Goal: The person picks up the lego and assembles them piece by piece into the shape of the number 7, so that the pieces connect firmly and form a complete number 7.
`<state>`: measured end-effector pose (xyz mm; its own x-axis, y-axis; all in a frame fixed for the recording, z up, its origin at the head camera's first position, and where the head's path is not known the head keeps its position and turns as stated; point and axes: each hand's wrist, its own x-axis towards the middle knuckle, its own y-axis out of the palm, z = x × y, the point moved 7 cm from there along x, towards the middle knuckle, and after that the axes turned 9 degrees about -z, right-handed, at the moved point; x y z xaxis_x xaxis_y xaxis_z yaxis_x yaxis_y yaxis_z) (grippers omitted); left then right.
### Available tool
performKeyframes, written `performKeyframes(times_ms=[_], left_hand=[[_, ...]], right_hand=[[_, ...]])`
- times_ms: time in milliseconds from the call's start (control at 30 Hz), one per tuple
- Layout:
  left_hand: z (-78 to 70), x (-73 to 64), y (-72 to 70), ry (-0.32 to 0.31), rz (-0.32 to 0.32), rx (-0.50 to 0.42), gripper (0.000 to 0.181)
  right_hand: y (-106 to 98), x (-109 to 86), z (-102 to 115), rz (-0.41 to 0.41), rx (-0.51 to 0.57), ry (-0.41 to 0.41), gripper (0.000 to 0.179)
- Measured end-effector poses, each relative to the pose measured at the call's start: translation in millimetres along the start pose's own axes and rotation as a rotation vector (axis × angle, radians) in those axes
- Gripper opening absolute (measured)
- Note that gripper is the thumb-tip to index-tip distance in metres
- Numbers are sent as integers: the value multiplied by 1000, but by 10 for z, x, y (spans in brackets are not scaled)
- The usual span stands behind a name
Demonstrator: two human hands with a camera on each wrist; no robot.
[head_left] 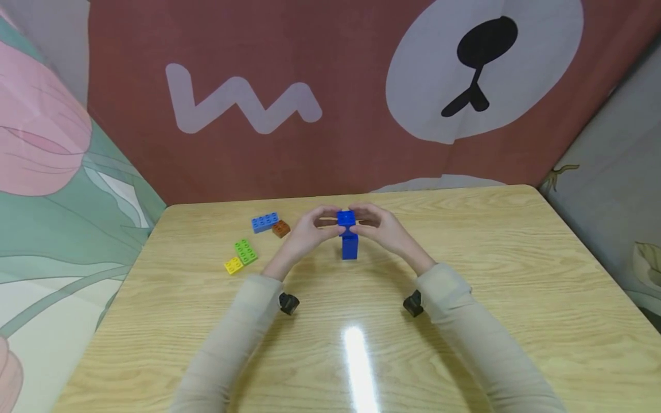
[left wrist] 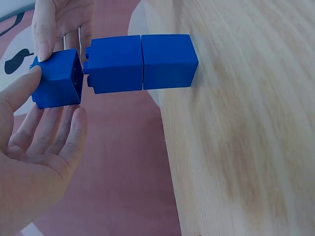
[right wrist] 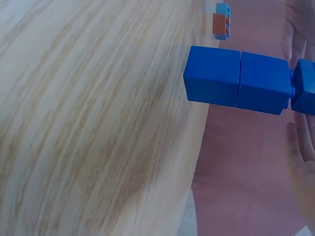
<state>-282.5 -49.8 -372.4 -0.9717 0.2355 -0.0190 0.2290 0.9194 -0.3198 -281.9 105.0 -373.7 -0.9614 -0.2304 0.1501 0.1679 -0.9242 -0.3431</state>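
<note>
Two blue building blocks (head_left: 349,248) stand stacked upright on the table. Over them, my left hand (head_left: 308,228) and right hand (head_left: 381,228) hold a third blue block (head_left: 346,218) between them, pinching it from opposite sides with thumbs at the front. In the left wrist view this held block (left wrist: 56,81) is slightly tilted, with a narrow gap to the studs of the upper stacked block (left wrist: 117,65). The right wrist view cuts off part of the held block (right wrist: 304,87), beside the studs of the stack (right wrist: 214,76).
Left of the hands on the wooden table (head_left: 516,275) lie a lighter blue brick (head_left: 265,222), a brown brick (head_left: 281,229), a green brick (head_left: 245,251) and a yellow brick (head_left: 233,265). A red-brown printed cloth (head_left: 248,160) hangs behind the far edge.
</note>
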Motion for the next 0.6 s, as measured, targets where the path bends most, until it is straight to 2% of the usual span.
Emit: performKeyframes(times_ms=[333,600], left_hand=[[16,7,27,4,-9,22,46],[25,24,73,26,15,19,46]], right_hand=[[-4,-4,-22,-16,-30,-4,46],[-19,-38,-47,-6,-34,-3,43]])
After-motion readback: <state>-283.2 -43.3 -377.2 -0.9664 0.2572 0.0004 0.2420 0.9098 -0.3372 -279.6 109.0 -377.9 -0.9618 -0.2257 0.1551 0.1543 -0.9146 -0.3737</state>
